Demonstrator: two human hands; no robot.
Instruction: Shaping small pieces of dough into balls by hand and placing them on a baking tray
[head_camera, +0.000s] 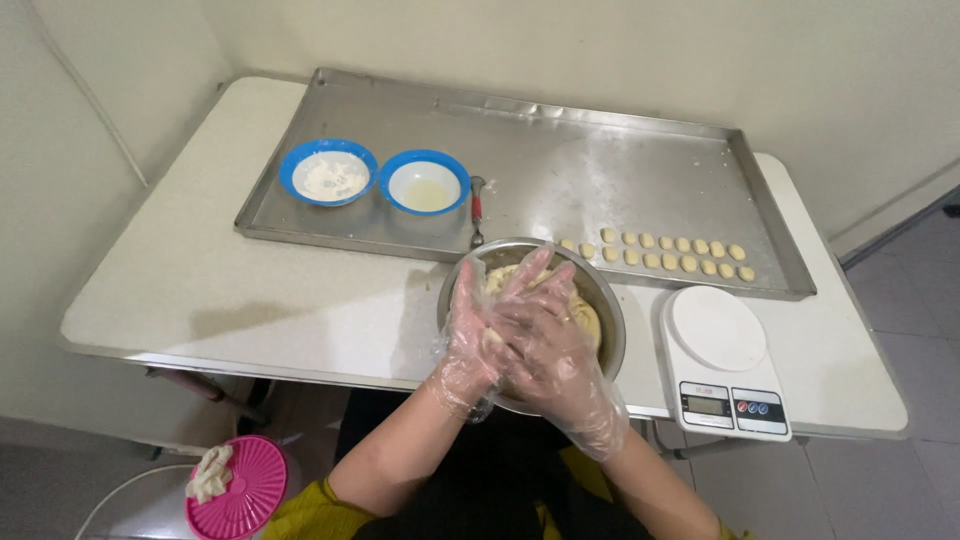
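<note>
Both my hands wear clear plastic gloves and are pressed together, palm to palm, over a steel mixing bowl (610, 310) of pale yellow dough (588, 318). My left hand (478, 325) and my right hand (545, 340) seem to squeeze a small piece of dough between them; the piece itself is hidden. Behind the bowl lies a large steel baking tray (560, 170) with two rows of several small dough balls (665, 252) along its near right edge.
On the tray's left stand a blue bowl of white flour (328, 172) and a blue bowl of pale liquid (424, 182), with a red-handled spoon (478, 210) beside them. A white kitchen scale (722, 360) sits right of the mixing bowl. A pink lid (240, 487) lies on the floor.
</note>
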